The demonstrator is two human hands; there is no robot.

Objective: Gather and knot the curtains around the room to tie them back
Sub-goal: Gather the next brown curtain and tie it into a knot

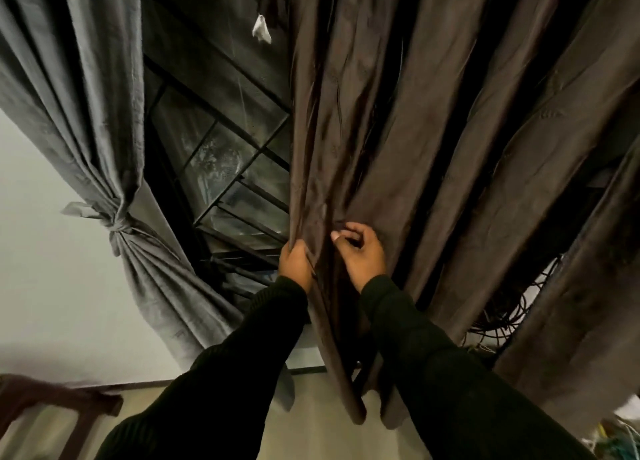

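A dark brown curtain hangs in loose folds over the middle and right of the view. My left hand grips its left edge, fingers wrapped round the bunched fabric. Just to the right, my right hand pinches a fold of the same curtain with curled fingers. At the left hangs a grey curtain, gathered and tied into a knot at mid height. Both my sleeves are black.
Between the two curtains shows a dark window with a metal grille. A white wall lies at the left. Tangled black cables hang behind the brown curtain at the right. Wooden furniture stands at the lower left.
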